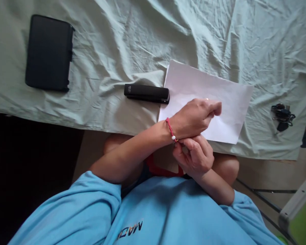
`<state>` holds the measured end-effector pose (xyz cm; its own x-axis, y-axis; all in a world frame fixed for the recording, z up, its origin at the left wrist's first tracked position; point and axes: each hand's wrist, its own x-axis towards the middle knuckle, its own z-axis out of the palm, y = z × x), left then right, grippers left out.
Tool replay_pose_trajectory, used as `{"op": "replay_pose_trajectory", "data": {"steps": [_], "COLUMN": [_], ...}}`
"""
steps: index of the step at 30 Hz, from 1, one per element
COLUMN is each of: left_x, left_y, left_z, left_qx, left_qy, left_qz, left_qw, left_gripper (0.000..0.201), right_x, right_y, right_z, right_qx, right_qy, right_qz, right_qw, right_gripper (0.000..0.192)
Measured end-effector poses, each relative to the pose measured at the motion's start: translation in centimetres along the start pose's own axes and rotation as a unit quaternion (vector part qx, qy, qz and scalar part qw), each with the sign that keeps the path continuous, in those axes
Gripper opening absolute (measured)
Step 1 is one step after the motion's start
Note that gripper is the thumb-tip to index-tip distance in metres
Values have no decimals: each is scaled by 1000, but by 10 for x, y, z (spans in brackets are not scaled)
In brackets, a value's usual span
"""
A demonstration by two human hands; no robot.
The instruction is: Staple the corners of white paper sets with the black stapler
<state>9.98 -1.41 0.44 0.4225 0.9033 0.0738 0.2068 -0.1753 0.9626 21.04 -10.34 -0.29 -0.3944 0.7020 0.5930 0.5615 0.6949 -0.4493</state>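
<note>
My left hand [197, 114] hovers over the lower edge of a white sheet of paper [193, 85], fingers curled in a loose fist with nothing in them. A red cord bracelet [170, 129] with a white bead circles its wrist. My right hand [195, 154] sits just under that wrist, its fingertips pinching the bracelet near the bead. A black stapler [146, 93] lies shut on the cloth, touching the paper's left edge.
A pale green wrinkled cloth [132, 41] covers the table. A black rectangular case [49, 52] lies at the far left. A bunch of keys [282, 115] rests at the right. The table's near edge runs just above my knees.
</note>
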Motion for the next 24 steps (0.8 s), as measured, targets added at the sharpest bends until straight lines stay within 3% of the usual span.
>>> {"op": "replay_pose_trajectory", "data": {"steps": [3, 6, 8, 10, 20, 24], "left_x": [1, 3, 5, 6, 11, 10], "left_y": [-2, -2, -2, -3, -15, -19], "left_z": [-9, -12, -12, -10, -4, 8], "left_qx": [267, 375, 401, 414, 468, 478], "left_qy": [42, -15, -83, -116, -29, -77], "left_qz": [22, 43, 67, 87, 154, 146], "left_qw": [963, 926, 910, 899, 870, 863], "left_gripper": [39, 41, 40, 41, 45, 40], "right_x": [0, 3, 5, 9, 29, 31], "right_y": [-1, -2, -3, -5, -13, -17], "right_z": [5, 9, 9, 8, 1, 1], "right_qx": [25, 32, 22, 10, -56, -75], "right_qy": [14, 34, 34, 21, -18, -42], "right_qz": [22, 30, 31, 34, 73, 86], "right_qw": [999, 998, 999, 999, 996, 993], "right_gripper": [24, 26, 25, 24, 13, 13]}}
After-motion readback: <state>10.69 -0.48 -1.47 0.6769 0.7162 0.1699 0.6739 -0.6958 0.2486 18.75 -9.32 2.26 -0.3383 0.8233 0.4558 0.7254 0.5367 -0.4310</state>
